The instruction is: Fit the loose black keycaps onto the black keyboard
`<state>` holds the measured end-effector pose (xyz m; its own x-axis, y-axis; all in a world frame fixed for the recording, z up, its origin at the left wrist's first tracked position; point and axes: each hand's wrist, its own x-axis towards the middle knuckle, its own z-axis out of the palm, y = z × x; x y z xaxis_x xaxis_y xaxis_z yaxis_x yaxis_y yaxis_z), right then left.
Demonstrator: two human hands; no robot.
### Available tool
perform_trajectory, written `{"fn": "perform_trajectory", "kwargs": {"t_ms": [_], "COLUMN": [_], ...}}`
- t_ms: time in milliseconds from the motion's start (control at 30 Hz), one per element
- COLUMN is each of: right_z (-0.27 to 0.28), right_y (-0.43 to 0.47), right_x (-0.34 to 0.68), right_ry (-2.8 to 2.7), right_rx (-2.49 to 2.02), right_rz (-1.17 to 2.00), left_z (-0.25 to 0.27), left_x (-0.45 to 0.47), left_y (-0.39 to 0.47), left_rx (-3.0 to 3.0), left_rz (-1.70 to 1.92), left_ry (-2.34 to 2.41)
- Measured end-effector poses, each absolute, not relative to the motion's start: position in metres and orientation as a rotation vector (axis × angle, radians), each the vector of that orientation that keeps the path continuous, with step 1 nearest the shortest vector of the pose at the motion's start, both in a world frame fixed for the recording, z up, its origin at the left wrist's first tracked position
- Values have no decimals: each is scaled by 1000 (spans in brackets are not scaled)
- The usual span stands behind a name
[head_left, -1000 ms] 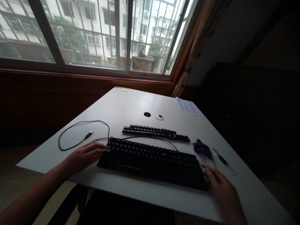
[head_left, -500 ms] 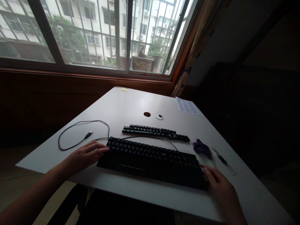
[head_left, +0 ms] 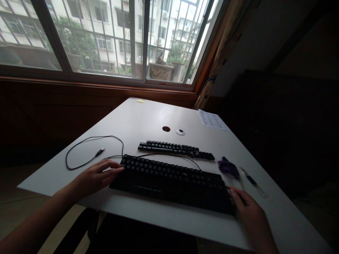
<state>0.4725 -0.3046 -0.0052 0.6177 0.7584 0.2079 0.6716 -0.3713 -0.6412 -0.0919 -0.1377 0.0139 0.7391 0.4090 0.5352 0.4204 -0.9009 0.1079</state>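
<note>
A black keyboard (head_left: pixel 169 187) lies near the front edge of the white table, its upper key rows fitted and its lower part a bare dark panel. At its left end, my left hand (head_left: pixel 102 173) grips the side, fingertips on the edge by the keys. My right hand (head_left: pixel 246 204) has thumb and index finger closed on the right edge; its other fingers are curled and partly hidden. Behind the keyboard, several loose black keycaps (head_left: pixel 172 150) are lined up in rows. A black cable (head_left: pixel 68 155) with a USB plug (head_left: pixel 100 152) loops on the left.
Right of the keyboard lie a purple cloth (head_left: pixel 227 167) and a thin tool with a dark handle and wire loop (head_left: pixel 251 180). Farther back are a round cable hole (head_left: pixel 166 129), its white cover (head_left: pixel 180 132), a printed sheet (head_left: pixel 213 120) and a yellow note (head_left: pixel 141 101).
My left fingers have shifted slightly at the keyboard's left edge and spread a little. The keyboard and my right hand look the same.
</note>
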Motion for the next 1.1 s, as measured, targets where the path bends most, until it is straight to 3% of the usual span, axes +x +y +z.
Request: {"fn": "perform_trajectory", "kwargs": {"t_ms": [467,1100], "right_z": [-2,0], "right_y": [-305,-305], "right_x": [469,467], "right_ry": [-1108,-1103], "right_rx": [-2143,-2158], "right_rz": [200,221], "left_z": [11,11], "left_x": [-90,-92], "left_y": [-135,-136], "left_rx": [-2951,-2981], "left_rz": [-1103,-1055], "left_ry": [-838,-743]}}
